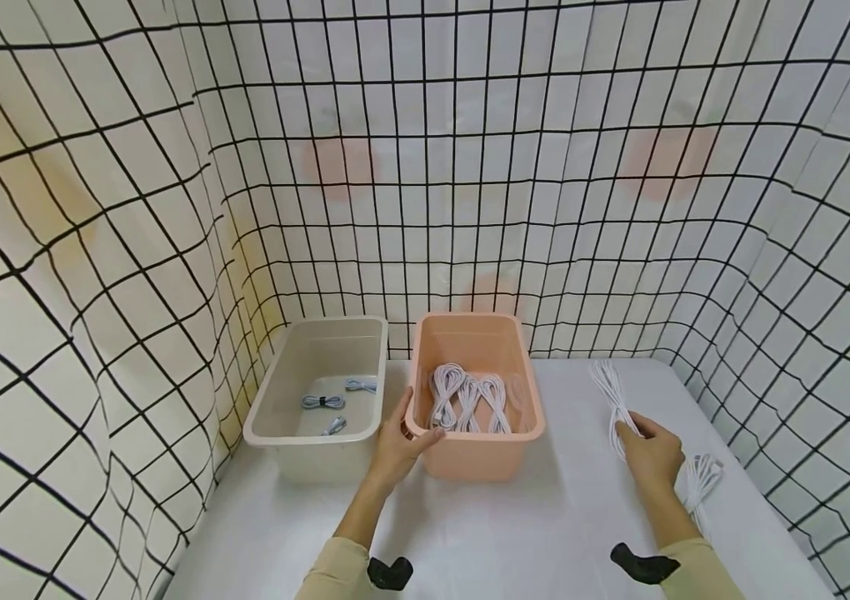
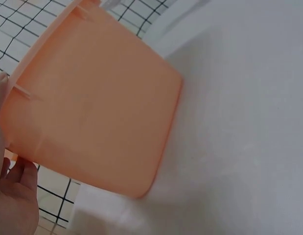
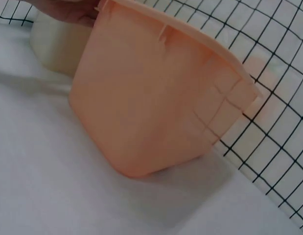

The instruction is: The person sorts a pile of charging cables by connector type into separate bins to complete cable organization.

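My left hand point(image 1: 395, 446) grips the near left corner of the peach plastic bin point(image 1: 476, 458), its thumb over the front rim and its fingers along the side. Inside that bin lie several white coiled cables point(image 1: 467, 396). To the right, my right hand point(image 1: 652, 450) pinches the near end of a white cable bundle point(image 1: 608, 387), whose far end reaches toward the mesh. Another white cable bundle point(image 1: 701, 482) lies beside my right wrist, partly hidden by the arm. The right wrist view shows the peach bin point(image 3: 146, 93) but not the held cable clearly.
A cream bin point(image 1: 312, 450) stands left of the peach one, with small bluish-grey cables point(image 1: 323, 402) in it. Both bins sit on a white-covered table point(image 1: 500, 533). Black wire mesh point(image 1: 485, 175) walls the back and both sides.
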The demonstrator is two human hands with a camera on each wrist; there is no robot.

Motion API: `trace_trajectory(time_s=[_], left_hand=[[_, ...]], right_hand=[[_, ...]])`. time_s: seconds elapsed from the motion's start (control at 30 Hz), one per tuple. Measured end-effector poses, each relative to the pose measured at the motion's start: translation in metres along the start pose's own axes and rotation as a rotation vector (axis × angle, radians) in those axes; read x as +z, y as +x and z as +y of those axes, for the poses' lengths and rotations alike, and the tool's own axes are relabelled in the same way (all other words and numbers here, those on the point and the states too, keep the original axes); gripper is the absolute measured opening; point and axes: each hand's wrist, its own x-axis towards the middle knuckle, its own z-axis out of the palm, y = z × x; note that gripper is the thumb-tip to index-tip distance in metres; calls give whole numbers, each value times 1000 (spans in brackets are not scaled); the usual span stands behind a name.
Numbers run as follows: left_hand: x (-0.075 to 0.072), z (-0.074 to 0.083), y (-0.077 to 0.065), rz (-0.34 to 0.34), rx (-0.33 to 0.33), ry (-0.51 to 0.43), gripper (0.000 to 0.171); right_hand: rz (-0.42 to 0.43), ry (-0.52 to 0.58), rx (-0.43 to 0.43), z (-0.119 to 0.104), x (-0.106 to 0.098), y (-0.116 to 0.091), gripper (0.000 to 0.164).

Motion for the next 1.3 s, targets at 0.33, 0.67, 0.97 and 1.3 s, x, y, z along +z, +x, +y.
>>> trace_trajectory(time_s=[0.33,0.67,0.97,1.3], left_hand=[[3,-1,0,-8,-7,20,100],[3,2,1,4,25,-17,98],[0,-3,0,11,13,5,100],[0,-1,-2,12,1,-9,99]], right_hand=[[-74,60,-14,-29,4,-1,42],[-104,29,-119,-59,13,3,36],[-159,48,-170,-75,25,3,34],[-195,98,-216,-95,45,-2,33]])
